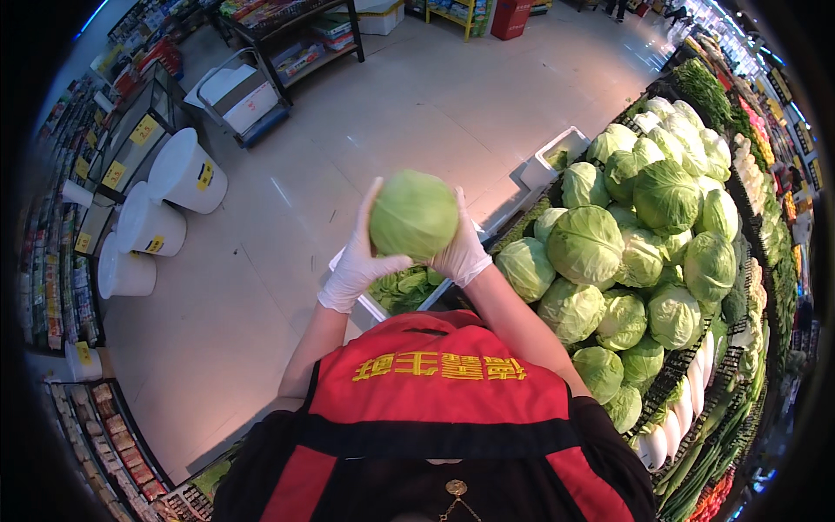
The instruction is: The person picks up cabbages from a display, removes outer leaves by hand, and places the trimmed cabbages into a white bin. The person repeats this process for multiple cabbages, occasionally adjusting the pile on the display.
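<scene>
A round green cabbage is held up between my two gloved hands, slightly blurred. My left hand, in a white disposable glove, grips its left side with the thumb underneath. On the other side my right hand, gloved alike, presses against the cabbage; part of its fingers is hidden behind it. Below the cabbage stands a white foam box with loose green leaves inside. To the right, a heap of cabbages fills the display stand.
White radishes and green stalks lie beside the cabbages. Another white box stands at the stand's edge. Across the tiled floor are white tubs, a cart with a box, and dark shelving.
</scene>
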A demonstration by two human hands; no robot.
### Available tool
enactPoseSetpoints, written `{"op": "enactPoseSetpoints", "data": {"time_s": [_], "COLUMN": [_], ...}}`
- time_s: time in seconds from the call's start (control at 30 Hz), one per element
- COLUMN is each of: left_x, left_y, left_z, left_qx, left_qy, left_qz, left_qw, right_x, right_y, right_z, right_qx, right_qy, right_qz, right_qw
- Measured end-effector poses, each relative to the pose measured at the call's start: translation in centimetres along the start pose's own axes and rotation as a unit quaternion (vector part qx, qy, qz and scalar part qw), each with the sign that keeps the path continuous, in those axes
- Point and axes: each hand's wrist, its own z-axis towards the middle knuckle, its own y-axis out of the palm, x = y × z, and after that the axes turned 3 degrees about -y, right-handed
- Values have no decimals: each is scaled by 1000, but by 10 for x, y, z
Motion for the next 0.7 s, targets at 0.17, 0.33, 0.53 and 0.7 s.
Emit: {"op": "enactPoseSetpoints", "data": {"time_s": [0.17, 0.33, 0.53, 0.7], "left_x": [-20, -54, -80, -55], "left_y": [23, 35, 24, -3], "left_z": [3, -12, -31, -26], "left_qx": [30, -157, -31, -104], "left_qy": [-65, -298, -242, -216], "left_qz": [-78, -445, -369, -259], "left_qw": [994, 830, 897, 936], "right_x": [3, -16, -17, -9], "right_y": [-41, -60, -28, -35], "right_z": [-28, -58, -90, -99], "right_qx": [-123, -69, -28, 91], "right_qy": [-145, -195, -200, -151], "right_qz": [210, -2, -318, -518], "right_qw": [959, 978, 926, 837]}}
